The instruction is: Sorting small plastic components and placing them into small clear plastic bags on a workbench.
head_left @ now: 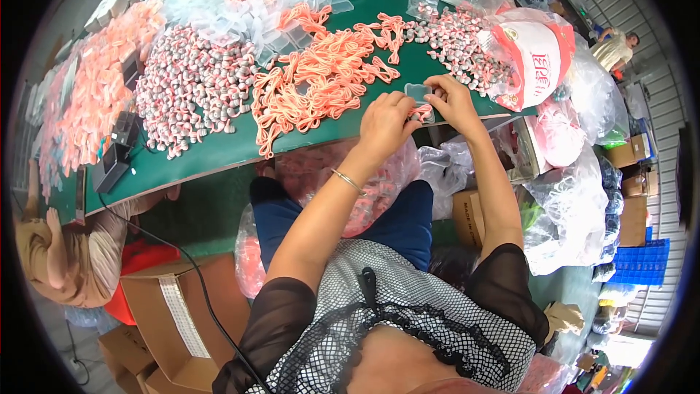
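Observation:
Both hands meet at the near edge of the green table. My left hand pinches an orange cord piece against a small clear plastic bag. My right hand grips the same bag from the right side. Just beyond them lies a heap of orange cords. A pile of small grey and pink pieces lies to the left, and another such pile sits to the right. A thin bracelet circles my left wrist.
Small clear bags lie at the back of the table. A filled sack with a red and white label stands at the right edge, with more clear sacks below. Cardboard boxes stand lower left beside another person. A black device lies left.

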`<state>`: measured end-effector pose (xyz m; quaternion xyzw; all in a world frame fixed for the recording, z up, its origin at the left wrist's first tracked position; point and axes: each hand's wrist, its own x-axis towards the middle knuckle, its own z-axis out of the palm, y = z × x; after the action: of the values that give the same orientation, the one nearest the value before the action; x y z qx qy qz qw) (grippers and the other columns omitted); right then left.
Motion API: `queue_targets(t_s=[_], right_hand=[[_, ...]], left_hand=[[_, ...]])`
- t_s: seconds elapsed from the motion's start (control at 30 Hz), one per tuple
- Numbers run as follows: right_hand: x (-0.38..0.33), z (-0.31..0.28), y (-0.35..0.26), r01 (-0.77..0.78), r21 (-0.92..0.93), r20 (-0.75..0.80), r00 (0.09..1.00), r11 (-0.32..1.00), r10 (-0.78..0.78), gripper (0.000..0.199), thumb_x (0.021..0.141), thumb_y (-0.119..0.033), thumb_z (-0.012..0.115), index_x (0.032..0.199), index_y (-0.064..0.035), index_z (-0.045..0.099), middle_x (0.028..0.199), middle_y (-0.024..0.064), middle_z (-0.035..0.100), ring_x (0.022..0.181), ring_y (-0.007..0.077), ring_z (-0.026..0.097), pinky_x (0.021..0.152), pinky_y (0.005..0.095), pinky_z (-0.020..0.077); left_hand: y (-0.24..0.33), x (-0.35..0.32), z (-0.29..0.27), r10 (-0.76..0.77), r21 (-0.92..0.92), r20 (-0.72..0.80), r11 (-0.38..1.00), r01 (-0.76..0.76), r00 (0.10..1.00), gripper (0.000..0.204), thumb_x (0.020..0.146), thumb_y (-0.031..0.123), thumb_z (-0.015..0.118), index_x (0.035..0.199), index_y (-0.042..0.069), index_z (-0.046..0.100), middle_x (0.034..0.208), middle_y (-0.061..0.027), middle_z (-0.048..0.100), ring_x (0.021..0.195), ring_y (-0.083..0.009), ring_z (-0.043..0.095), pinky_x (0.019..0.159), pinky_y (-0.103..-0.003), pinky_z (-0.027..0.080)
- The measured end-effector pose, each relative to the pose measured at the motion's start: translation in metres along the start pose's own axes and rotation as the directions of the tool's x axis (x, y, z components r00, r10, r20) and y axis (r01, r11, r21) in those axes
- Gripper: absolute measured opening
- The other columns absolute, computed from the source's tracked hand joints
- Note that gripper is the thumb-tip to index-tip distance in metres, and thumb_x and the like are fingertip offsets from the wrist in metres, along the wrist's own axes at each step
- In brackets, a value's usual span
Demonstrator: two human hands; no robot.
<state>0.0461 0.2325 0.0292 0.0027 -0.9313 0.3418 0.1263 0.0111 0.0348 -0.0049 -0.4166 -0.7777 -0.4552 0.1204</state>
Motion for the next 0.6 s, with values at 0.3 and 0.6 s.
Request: queue_targets(t_s=[0.3,0.6], right_hand=[[-0.027,0.001,-0.006,0.267,-0.018,-0.184,0.946,0.964,-0.265,0.016,0.08,0.0,0.07,0.095,-0.0006,0.064,0.087,0.0103,0.062,0.072,0.0193,0.061,0.064,0.028,0.0495],[-0.058,0.021,-0.01,0.318,-0.162,-0.284,0.892,0.934,-0.353,0.022,0.082,0.0,0.068,0.103,-0.0031,0.067,0.1,0.0132,0.065,0.092,0.0296,0.064,0.079,0.0364,0.0523]], left_hand=[[0.002,0.001,0.003,-0.127,-0.06,-0.037,0.99,0.125,0.991,0.056,0.067,0.014,0.083,0.113,0.005,0.052,0.09,-0.0119,0.063,0.089,-0.0321,0.06,0.076,-0.042,0.049],[0.004,-0.004,0.0,-0.119,0.006,-0.04,0.993,0.119,0.992,0.046,0.071,0.018,0.08,0.108,0.005,0.058,0.091,-0.0111,0.062,0.088,-0.0317,0.06,0.076,-0.042,0.048]])
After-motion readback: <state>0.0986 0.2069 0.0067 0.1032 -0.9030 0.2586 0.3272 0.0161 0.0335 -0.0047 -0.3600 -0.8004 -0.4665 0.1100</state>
